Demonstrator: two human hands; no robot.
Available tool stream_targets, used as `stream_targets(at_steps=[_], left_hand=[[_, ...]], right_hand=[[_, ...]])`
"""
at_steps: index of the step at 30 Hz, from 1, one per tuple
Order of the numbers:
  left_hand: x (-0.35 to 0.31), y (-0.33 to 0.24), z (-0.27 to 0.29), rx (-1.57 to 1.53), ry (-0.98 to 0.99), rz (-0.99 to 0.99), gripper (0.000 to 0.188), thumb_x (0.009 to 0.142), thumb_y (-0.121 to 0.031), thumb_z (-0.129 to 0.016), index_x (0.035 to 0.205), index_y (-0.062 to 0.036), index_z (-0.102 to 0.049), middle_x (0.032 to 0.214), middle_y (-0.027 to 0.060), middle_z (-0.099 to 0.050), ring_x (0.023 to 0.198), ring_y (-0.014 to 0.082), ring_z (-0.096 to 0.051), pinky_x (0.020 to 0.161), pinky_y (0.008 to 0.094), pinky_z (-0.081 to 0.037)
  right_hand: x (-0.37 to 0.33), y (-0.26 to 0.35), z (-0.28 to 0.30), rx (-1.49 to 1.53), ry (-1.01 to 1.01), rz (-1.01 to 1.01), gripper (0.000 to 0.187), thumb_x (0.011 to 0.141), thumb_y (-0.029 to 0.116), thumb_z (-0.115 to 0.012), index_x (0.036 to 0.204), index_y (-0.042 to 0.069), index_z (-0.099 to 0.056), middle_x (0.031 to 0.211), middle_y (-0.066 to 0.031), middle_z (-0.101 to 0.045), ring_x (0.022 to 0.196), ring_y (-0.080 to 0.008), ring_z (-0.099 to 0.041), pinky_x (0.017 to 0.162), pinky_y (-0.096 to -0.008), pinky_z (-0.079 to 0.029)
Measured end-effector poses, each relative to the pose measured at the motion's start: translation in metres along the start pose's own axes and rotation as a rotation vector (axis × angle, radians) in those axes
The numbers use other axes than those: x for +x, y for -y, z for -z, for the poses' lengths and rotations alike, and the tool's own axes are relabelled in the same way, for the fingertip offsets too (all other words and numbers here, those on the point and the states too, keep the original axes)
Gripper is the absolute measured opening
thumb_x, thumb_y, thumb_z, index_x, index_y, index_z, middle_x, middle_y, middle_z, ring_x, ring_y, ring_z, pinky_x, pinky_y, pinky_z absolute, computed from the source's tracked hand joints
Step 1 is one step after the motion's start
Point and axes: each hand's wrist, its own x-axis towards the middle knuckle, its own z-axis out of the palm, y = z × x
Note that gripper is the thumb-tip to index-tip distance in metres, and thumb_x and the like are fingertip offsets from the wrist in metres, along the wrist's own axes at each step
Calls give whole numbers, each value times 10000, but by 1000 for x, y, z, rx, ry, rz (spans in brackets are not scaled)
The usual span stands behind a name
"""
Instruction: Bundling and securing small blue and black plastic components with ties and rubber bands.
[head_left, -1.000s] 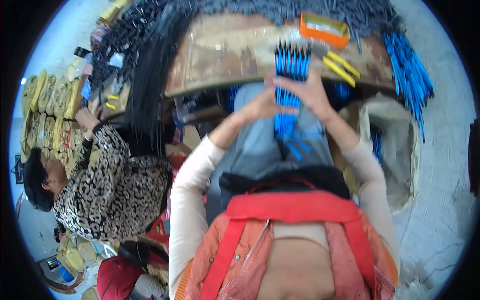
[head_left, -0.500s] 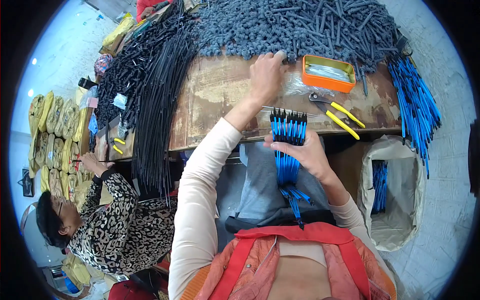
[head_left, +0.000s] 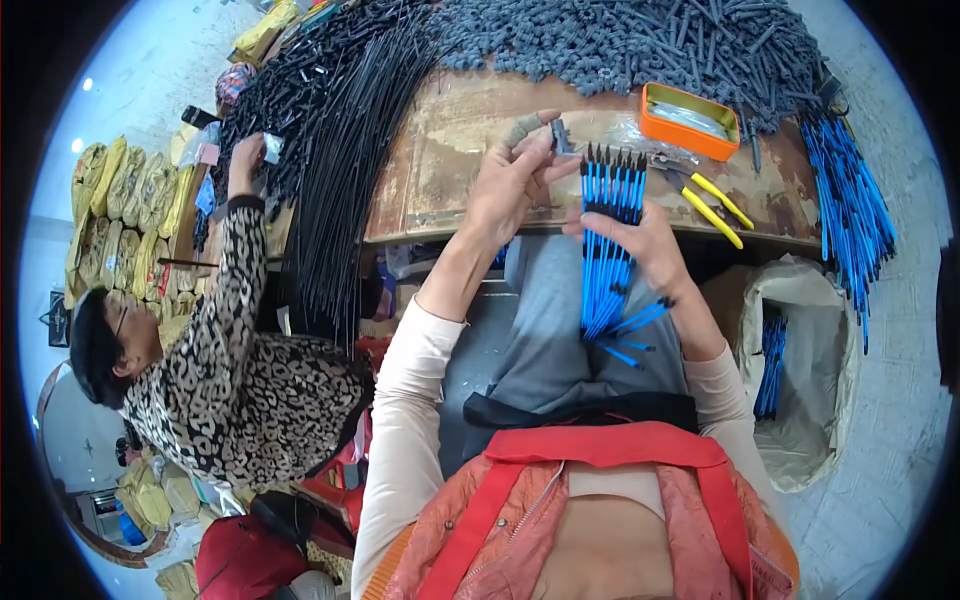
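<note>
My right hand point(head_left: 652, 250) is closed round a fan of thin blue rods with black tips point(head_left: 610, 270), held upright over my lap at the table's front edge; a few rods splay out at its lower end. Just left of the rod tips, my left hand point(head_left: 508, 185) pinches a small grey plastic fitting point(head_left: 560, 138) between thumb and fingers. One finger of that hand wears a pale wrap. Similar grey fittings point(head_left: 640, 45) lie heaped along the far side of the table.
Yellow-handled pliers point(head_left: 708, 205) and an orange tin point(head_left: 690, 128) of clear strips lie on the worn table point(head_left: 440, 150). Black rods point(head_left: 350, 170) pile up at left. More blue rods point(head_left: 850, 200) hang off the right edge above a lined bin point(head_left: 800, 400). A co-worker point(head_left: 240, 380) sits at left.
My left hand has come back from the grey heap toward the rod bundle, with a grey fitting in its fingers. The bundle is raised slightly. The co-worker's arm has reached forward.
</note>
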Motion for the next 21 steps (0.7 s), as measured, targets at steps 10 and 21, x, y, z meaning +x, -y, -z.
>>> stream_targets(at_steps=[10, 21], left_hand=[[-18, 0, 5, -165, 61, -30, 453, 963, -34, -563, 1386, 2, -403, 1121, 138, -652, 949, 240, -687, 829, 350, -601], [-17, -2, 14, -303, 127, -41, 410, 987, -78, -538, 1375, -5, -430, 1149, 144, -621, 996, 254, -675, 861, 349, -596]], right_hand=[[-3, -7, -8, 43, 30, 32, 336, 876, 102, -697, 1173, -22, -602, 1042, -151, -694, 923, -279, -709, 849, -364, -574], [-9, -5, -15, 47, 73, 84, 493, 857, 287, -718, 1187, -48, -571, 1063, -191, -676, 968, -303, -696, 875, -392, -573]])
